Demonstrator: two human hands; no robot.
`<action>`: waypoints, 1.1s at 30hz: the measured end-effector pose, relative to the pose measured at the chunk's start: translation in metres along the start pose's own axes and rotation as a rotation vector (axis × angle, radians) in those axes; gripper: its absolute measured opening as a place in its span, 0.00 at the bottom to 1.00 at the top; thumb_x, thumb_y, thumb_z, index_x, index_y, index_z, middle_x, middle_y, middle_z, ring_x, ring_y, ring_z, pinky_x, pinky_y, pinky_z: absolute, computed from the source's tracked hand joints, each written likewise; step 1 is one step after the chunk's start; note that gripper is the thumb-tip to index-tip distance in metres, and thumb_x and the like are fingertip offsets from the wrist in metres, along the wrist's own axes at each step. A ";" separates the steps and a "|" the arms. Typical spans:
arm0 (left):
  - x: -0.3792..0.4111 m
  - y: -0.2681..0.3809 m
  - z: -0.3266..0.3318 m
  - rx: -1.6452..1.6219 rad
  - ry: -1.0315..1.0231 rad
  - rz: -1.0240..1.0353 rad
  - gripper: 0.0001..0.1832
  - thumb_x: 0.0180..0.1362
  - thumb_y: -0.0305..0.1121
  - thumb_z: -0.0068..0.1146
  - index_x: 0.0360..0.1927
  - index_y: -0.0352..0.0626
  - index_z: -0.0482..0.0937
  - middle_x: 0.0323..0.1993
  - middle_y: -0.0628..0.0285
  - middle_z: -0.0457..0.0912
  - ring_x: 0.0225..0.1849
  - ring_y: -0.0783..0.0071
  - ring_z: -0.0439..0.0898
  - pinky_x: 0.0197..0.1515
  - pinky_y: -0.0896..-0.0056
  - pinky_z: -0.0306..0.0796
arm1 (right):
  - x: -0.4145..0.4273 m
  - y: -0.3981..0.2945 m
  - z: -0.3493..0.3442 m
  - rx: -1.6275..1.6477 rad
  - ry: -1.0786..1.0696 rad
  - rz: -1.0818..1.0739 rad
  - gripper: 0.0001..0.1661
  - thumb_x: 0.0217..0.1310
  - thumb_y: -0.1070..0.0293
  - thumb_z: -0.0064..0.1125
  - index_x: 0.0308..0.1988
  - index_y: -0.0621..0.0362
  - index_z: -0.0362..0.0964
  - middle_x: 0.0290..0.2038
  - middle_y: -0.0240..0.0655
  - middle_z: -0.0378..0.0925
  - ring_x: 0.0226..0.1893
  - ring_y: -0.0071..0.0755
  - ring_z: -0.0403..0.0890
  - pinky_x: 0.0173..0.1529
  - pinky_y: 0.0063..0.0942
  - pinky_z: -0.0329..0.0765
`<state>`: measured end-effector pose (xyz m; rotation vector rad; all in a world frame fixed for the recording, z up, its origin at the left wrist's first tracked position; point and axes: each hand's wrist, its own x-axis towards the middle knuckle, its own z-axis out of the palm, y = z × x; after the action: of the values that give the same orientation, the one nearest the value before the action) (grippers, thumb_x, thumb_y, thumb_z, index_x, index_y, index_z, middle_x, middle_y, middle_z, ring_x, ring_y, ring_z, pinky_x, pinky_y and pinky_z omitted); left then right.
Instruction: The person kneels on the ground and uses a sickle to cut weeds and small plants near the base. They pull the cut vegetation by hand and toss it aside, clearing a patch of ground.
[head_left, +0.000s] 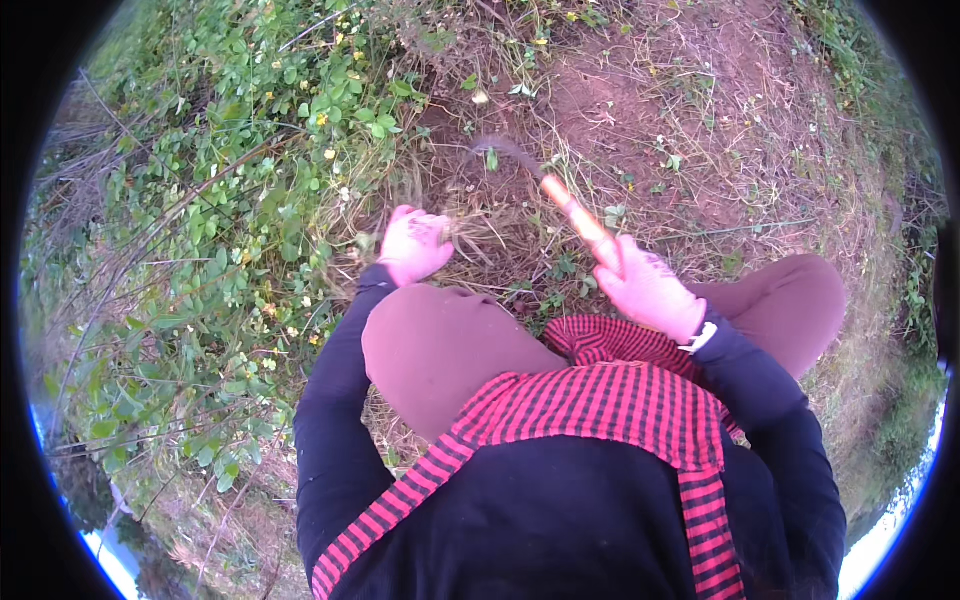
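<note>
In a pink glove with dark printing, my left hand (415, 246) is low at the border of the green plants, its fingers curled around grass stalks (405, 191) that blur above it. My right hand (651, 289), gloved alike, grips the orange wooden handle (581, 217) of a sickle. The sickle's thin curved blade (504, 145) is blurred and points left, over dry cut stalks and soil. Both hands are apart, with dry grass (487, 232) on the ground between them.
Leafy plants with small yellow flowers (322, 118) grow thickly on the left, crossed by thin bare twigs (217, 176). Reddish soil (600, 97) strewn with dry stalks lies ahead and right. My bent knees (442, 345) and a red-black checked apron (600, 405) are close below the hands.
</note>
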<state>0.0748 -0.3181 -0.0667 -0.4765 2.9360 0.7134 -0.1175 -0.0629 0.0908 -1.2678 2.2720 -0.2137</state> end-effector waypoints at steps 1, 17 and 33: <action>-0.012 -0.009 -0.007 -0.059 -0.054 -0.058 0.16 0.49 0.43 0.55 0.38 0.45 0.80 0.33 0.57 0.81 0.45 0.60 0.77 0.57 0.56 0.62 | -0.006 0.010 0.017 -0.166 0.030 -0.137 0.12 0.60 0.66 0.53 0.38 0.63 0.61 0.23 0.51 0.74 0.23 0.57 0.78 0.30 0.49 0.75; -0.037 -0.018 0.031 0.064 0.058 -0.082 0.21 0.46 0.46 0.60 0.41 0.44 0.78 0.36 0.57 0.81 0.46 0.59 0.76 0.59 0.54 0.59 | 0.164 -0.021 0.019 -0.132 0.149 -0.414 0.12 0.64 0.65 0.48 0.40 0.63 0.60 0.17 0.41 0.69 0.17 0.46 0.75 0.24 0.42 0.72; 0.061 -0.058 -0.044 0.335 0.346 -0.551 0.62 0.39 0.65 0.66 0.70 0.40 0.48 0.63 0.44 0.62 0.65 0.48 0.63 0.61 0.42 0.61 | -0.011 -0.013 -0.019 0.004 -0.097 -0.041 0.15 0.61 0.61 0.55 0.37 0.61 0.62 0.23 0.54 0.74 0.27 0.61 0.79 0.30 0.52 0.74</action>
<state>0.0355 -0.4040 -0.0620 -1.4030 2.8890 0.0740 -0.1134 -0.0629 0.1161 -1.2957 2.1640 -0.1671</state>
